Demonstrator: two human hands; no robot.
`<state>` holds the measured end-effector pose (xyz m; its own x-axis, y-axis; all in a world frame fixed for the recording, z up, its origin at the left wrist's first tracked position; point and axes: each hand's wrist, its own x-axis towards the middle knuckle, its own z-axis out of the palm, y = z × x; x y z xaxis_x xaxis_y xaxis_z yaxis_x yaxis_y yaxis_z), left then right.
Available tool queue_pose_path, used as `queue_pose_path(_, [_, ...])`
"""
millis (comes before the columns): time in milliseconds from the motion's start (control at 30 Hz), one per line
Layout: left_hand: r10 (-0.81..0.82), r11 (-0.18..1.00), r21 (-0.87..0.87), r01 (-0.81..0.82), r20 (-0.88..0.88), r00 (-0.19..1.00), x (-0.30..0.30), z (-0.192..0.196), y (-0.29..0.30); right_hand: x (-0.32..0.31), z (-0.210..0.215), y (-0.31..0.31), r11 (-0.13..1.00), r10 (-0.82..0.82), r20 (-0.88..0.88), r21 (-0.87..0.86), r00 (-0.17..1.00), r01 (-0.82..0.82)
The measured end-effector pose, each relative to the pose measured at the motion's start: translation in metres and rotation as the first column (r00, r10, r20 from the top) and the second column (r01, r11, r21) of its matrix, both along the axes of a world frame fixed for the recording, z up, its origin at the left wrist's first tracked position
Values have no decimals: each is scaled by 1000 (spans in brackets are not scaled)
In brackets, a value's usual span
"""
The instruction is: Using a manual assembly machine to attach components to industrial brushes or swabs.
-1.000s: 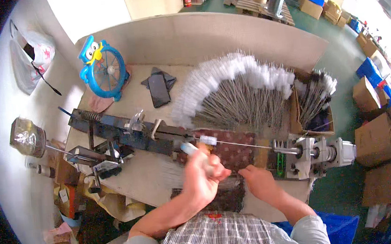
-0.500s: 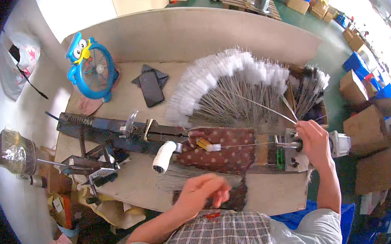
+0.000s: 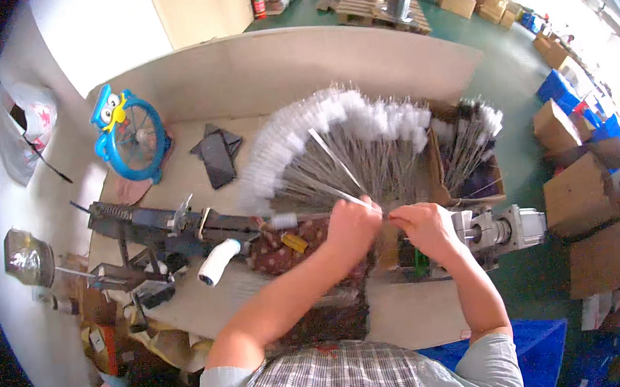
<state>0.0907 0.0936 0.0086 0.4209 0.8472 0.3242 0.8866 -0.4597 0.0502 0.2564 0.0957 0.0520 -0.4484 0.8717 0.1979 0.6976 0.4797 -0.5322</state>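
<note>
My left hand [image 3: 356, 226] is closed over the middle of the workbench, with two thin white strips [image 3: 335, 163] slanting up and left from it. Just beside it, my right hand [image 3: 429, 228] pinches at the fingertips; what lies between them is too small to make out. A small white-bristled wire brush [image 3: 283, 221] sits left of my left hand, above a spotted brown cloth [image 3: 267, 253] with a yellow piece [image 3: 294, 241] on it. Right of my right hand is a metal machine head with a motor [image 3: 523, 225]. Behind both hands fans a large pile of white-tipped wire brushes [image 3: 332, 109].
A long dark machine rail [image 3: 148, 218] runs along the left, with a white curved pipe piece [image 3: 219, 262] before it. Dark brushes stand in a cardboard box [image 3: 474, 196] at the right. Further back lie a phone [image 3: 216, 161] and a blue cartoon-topped fan [image 3: 133, 139]. A low panel [image 3: 312, 59] edges the bench.
My left hand has moved up and right to meet my right hand, which came left from the machine head. The white strips moved left and now extend from my left hand. The view has shifted.
</note>
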Motion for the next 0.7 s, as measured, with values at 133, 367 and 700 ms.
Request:
queue_pose_path(133, [208, 978, 32, -208, -22, 978, -43, -23, 0, -6, 20, 0, 984, 157, 28, -85, 987, -155])
queue_pose_path(367, [218, 967, -215, -140, 406, 887, -83, 7, -116, -102, 10, 10, 878, 478, -120, 104, 870, -468])
queue_pose_path(700, [616, 765, -638, 92, 683, -391, -154, -3, -149, -182, -19, 1, 894, 426, -34, 167, 904, -415])
